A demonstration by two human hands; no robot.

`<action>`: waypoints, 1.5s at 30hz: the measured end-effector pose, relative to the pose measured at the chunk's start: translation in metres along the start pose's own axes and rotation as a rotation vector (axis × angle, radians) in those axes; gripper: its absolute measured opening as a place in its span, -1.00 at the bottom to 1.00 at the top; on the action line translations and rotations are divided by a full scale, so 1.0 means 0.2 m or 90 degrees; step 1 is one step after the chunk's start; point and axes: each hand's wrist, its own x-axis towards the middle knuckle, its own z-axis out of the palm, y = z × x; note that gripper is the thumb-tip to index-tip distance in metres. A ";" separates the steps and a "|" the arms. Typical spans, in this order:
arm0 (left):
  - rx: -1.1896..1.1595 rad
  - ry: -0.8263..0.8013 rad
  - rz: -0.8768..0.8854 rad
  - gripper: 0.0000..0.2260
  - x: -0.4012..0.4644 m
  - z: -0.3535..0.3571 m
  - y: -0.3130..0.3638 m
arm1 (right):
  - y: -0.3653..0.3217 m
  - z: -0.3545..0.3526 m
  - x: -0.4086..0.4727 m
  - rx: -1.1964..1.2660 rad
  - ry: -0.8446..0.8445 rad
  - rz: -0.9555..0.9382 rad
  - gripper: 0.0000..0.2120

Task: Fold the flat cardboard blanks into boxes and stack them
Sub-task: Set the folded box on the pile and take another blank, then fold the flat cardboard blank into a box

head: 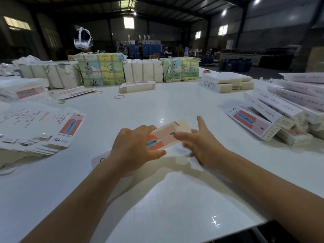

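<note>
The left hand (135, 148) grips a half-folded cardboard blank (166, 135) just above the white bench (175, 199), mid-frame. The right hand (201, 146), blurred, touches its right end with fingers spread and relaxed. Folded boxes (273, 120) are piled at right, flat blanks (35, 127) at left.

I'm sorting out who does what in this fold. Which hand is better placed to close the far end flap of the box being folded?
The right hand, probably. Its open fingers already sit beside the box's far end flap, while the left hand grips the near part and steadies it.
</note>
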 end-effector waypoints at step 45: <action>0.028 0.103 0.016 -0.38 -0.01 0.06 0.05 | 0.02 0.05 -0.12 -0.336 0.037 -0.358 -0.72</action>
